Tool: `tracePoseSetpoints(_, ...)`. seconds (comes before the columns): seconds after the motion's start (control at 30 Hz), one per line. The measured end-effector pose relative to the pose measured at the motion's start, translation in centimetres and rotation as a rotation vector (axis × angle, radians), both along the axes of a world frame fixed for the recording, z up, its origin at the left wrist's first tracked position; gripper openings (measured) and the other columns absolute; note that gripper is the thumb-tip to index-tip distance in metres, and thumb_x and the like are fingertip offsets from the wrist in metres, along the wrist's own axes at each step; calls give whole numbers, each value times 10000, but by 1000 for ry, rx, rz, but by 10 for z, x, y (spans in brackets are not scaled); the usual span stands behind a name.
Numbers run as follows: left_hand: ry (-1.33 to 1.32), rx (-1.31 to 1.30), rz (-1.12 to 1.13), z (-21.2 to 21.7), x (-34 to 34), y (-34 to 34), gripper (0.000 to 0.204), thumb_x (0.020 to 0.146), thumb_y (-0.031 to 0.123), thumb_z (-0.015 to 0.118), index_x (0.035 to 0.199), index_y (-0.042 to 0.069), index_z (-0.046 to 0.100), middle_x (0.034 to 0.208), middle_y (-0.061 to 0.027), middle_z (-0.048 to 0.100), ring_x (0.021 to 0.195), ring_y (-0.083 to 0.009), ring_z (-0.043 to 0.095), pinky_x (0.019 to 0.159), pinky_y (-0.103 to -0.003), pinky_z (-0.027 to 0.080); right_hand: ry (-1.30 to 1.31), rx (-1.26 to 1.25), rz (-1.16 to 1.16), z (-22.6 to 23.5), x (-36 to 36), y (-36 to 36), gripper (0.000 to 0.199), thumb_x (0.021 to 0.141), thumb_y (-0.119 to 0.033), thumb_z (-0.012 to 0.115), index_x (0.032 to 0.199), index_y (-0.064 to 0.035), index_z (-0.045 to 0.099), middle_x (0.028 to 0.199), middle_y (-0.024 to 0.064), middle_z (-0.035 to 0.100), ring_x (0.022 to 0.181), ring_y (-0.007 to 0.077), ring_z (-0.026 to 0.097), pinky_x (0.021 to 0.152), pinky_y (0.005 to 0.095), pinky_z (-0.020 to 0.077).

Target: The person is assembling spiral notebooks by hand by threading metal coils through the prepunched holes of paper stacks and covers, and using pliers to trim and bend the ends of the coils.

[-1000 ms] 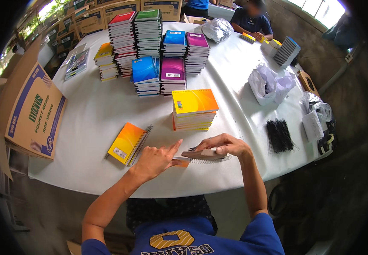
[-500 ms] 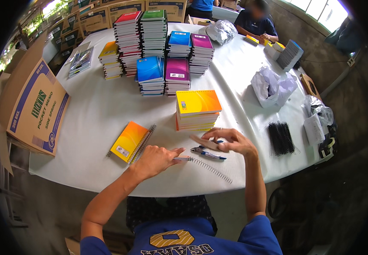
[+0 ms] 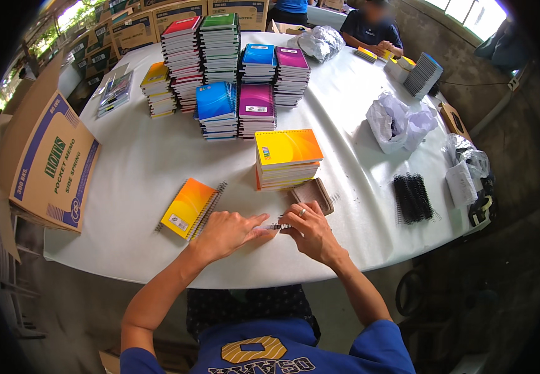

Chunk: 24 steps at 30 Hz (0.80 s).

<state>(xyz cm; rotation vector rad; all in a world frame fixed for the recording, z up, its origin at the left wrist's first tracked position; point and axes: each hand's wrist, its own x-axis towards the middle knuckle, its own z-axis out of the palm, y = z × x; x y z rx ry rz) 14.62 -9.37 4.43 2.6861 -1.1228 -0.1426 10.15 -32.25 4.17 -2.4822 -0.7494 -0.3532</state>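
Note:
Between my hands a small notebook (image 3: 266, 229) stands nearly edge-on, so its cover hardly shows. My left hand (image 3: 227, 234) is closed on it from the left. With fingers pinched together, my right hand (image 3: 310, 230) grips a wire coil (image 3: 283, 227) at the notebook's right end; most of the coil is hidden by the fingers. Just beyond that hand lies a shallow brown tray-like piece (image 3: 315, 194). Left of my left hand are yellow-orange notebooks (image 3: 189, 209) with spiral bindings. A stack of yellow-orange notebooks (image 3: 290, 149) stands straight ahead.
Tall stacks of spiral notebooks (image 3: 220, 56) fill the back of the white table (image 3: 120, 199). An open carton (image 3: 58, 162) stands at the left. Black coils (image 3: 412, 198) and a plastic bag (image 3: 394, 124) lie to the right. Another person (image 3: 372, 31) sits at the far right.
My right hand has set the brown piece down and come left and nearer, onto the coil at the notebook. The pliers seen before are now out of sight. My left hand stays put.

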Motion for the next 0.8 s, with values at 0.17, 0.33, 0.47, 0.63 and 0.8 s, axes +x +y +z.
tracePoseSetpoints(0.17,8,-17,-1,-1,1,0,464,942,554,485,1287,274,619,682,-130,673,631,-313,678,598,-438,541,-142,17,72,-13,8,-4,211,763,-41,733,946,-82,635,952,30,614,916,225,589,844,368,416)
tracePoseSetpoints(0.33,-6,-16,16,0,1,1,464,942,558,481,1280,276,627,669,-126,667,625,-309,676,594,-440,538,24,11,23,-17,1,-5,230,760,-42,734,964,-83,637,934,34,605,906,229,582,841,383,415)
tracePoseSetpoints(0.47,11,3,12,0,1,0,467,945,563,473,1290,286,620,667,-123,667,625,-308,676,599,-441,539,-113,3,-10,-17,0,-1,262,787,-83,736,1034,-79,649,971,46,624,897,235,592,808,372,429)
tracePoseSetpoints(0.63,21,-3,21,-3,1,2,467,948,569,467,1295,295,616,676,-124,672,632,-309,676,607,-444,541,94,100,-99,-18,-5,2,206,798,-100,743,972,-78,635,970,50,609,894,241,589,800,373,424)
tracePoseSetpoints(0.8,42,29,17,-1,2,2,476,950,577,455,1297,292,614,701,-128,683,664,-316,684,623,-454,544,-152,102,17,-17,1,2,223,788,-89,729,970,-57,604,925,74,570,869,270,580,783,395,450)
